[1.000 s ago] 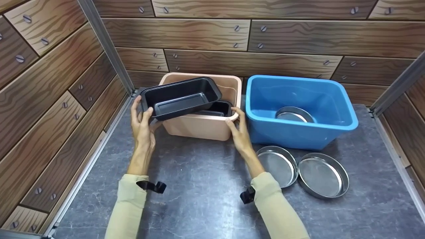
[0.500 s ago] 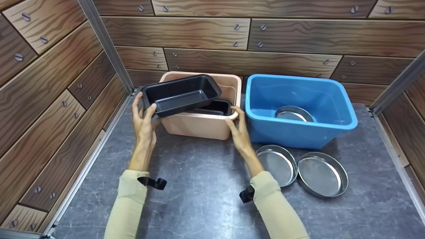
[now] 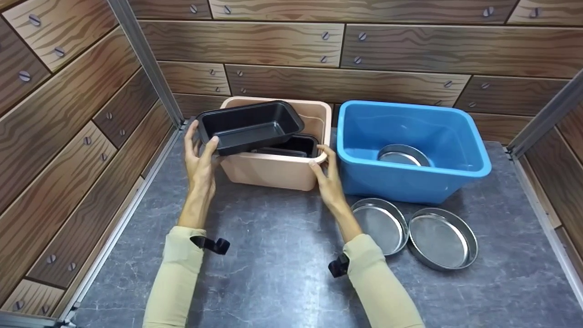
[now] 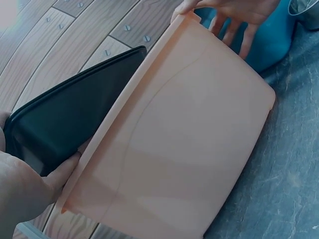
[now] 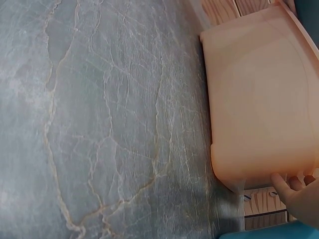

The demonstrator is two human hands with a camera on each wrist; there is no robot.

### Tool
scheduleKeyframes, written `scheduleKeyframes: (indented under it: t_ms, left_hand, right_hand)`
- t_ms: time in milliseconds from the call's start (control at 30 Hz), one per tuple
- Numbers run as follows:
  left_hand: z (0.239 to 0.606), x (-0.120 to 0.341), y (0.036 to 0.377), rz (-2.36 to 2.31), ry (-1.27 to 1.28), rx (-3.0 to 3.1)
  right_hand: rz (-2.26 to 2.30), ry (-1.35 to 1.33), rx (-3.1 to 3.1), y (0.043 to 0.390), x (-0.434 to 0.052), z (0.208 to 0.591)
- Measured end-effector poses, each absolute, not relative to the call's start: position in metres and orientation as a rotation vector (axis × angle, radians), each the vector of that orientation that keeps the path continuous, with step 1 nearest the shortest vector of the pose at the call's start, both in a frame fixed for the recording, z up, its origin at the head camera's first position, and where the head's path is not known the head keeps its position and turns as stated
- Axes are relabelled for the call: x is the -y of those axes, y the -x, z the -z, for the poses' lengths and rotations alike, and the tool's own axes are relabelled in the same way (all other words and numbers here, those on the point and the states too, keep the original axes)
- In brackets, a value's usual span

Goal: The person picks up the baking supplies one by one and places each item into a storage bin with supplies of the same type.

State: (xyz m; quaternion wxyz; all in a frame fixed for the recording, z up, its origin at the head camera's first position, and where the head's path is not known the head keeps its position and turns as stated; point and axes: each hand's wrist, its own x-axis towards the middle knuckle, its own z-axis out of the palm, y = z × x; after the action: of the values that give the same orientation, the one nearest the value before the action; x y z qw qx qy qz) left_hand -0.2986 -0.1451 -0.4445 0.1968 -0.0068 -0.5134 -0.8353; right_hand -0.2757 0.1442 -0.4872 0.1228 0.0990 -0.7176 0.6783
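Grey tabletop (image 3: 268, 255) spreads before the peach bin (image 3: 273, 173), black pan (image 3: 250, 130) overhanging its rim (image 3: 282, 157).

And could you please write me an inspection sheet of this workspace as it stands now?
Surface: grey, veined tabletop, with a bright reflection.
Job's things: dark loaf pan held tilted over the opening of the peach bin; another dark pan is inside that bin.
Clutter: a round pan and a second round pan side by side in front of the blue bin, which has a third round pan inside.
Hands: left hand grips the loaf pan's end; right hand holds the peach bin's rim.
Cables: nothing seen.
Surroundings: wood-patterned walls, metal corner posts.
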Motion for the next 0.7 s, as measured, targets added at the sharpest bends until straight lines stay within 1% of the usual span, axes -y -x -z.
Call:
scheduleKeyframes:
  t_ms: [200, 700]
  left_hand:
    - [0.4412, 0.1444, 0.3011, 2.311, -0.008, 1.489]
    - [0.4381, 0.1411, 0.3084, 2.244, 0.053, 1.607]
  right_hand:
    - [-1.969, -0.291, 2.093, 0.2756, -0.1441, 0.4877]
    - [-1.981, -0.277, 2.098, 0.2748, -0.144, 0.4873]
